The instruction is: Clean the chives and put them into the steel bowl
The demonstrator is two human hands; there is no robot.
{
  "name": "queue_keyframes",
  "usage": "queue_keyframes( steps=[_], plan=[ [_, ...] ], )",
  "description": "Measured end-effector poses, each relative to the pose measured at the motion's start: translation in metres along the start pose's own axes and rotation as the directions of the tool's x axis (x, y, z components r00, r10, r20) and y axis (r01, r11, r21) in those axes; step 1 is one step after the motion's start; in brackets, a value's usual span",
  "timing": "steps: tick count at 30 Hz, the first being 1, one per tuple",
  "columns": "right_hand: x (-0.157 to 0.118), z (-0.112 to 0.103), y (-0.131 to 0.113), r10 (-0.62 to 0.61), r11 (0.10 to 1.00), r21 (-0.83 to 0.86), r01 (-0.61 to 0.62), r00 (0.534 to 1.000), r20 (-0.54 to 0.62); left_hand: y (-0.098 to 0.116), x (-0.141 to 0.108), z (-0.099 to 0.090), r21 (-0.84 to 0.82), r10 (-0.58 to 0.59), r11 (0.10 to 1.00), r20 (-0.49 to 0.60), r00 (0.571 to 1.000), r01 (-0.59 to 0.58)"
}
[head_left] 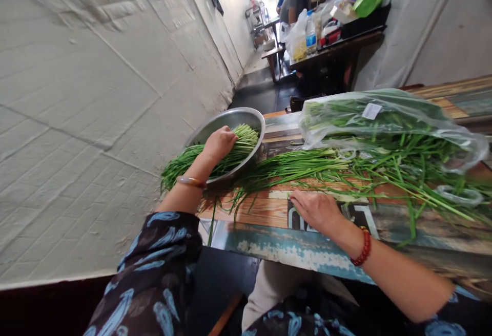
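A metal basin [230, 116] at the table's left end holds a thick bunch of garlic chives [248, 144]. Their pale cut ends point right, and the green leaves hang over the left rim. My left hand [220, 144] lies on this bunch with its fingers curled closed on the stalks. Low over the table, my right hand [317, 210] has thumb and fingertips pinched together; whatever may be between them is too small to make out. Just beyond it, loose garlic chives [295, 167] lie spread across the tabletop.
A clear plastic bag [338, 116] full of greens lies at the back right of the wooden table [265, 215]. The white wall [96, 121] runs close along the left. Farther back, a second table holds a water bottle [311, 34] and a green bowl [368, 3]; two people sit beyond.
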State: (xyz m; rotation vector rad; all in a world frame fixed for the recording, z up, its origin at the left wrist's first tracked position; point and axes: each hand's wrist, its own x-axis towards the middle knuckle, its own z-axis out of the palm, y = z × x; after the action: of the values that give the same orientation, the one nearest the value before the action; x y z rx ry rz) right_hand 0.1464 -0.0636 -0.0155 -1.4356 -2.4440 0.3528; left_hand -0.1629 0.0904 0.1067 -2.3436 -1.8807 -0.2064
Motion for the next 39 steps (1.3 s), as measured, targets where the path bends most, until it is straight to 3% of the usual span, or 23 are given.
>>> queue_keyframes(
  steps=[5, 13, 18, 23, 31, 39],
  plan=[
    [0.0, 0.004, 0.001, -0.018, 1.0, -0.02, 0.018, 1.0, -0.018, 0.006, 0.029, 0.015, -0.128, -0.144, 0.983, -0.125, 0.982, 0.128],
    [0.001, 0.0, -0.001, -0.015, 0.999, -0.029, 0.015, 1.0, 0.005, 0.011, 0.041, 0.033, -0.143, -0.177, 0.976, -0.086, 0.981, 0.163],
    [0.001, 0.001, -0.001, -0.007, 1.0, -0.005, 0.007, 1.0, -0.007, 0.008, 0.041, 0.037, -0.155, -0.171, 0.977, -0.138, 0.976, 0.149],
    [0.001, 0.001, -0.001, 0.005, 1.0, -0.01, -0.005, 1.0, 0.016, 0.004, 0.045, 0.043, -0.42, -0.232, 0.896, -0.172, 0.957, 0.141],
    [0.001, -0.001, -0.002, 0.018, 1.0, -0.022, -0.017, 0.999, 0.038, 0.008, 0.044, 0.05, -0.658, -0.182, 0.752, -0.159, 0.97, 0.033],
    [0.0, 0.003, 0.0, 0.005, 1.0, -0.022, -0.005, 1.0, 0.006, 0.013, 0.044, 0.044, -0.619, -0.169, 0.785, -0.197, 0.966, 0.011]
  ],
)
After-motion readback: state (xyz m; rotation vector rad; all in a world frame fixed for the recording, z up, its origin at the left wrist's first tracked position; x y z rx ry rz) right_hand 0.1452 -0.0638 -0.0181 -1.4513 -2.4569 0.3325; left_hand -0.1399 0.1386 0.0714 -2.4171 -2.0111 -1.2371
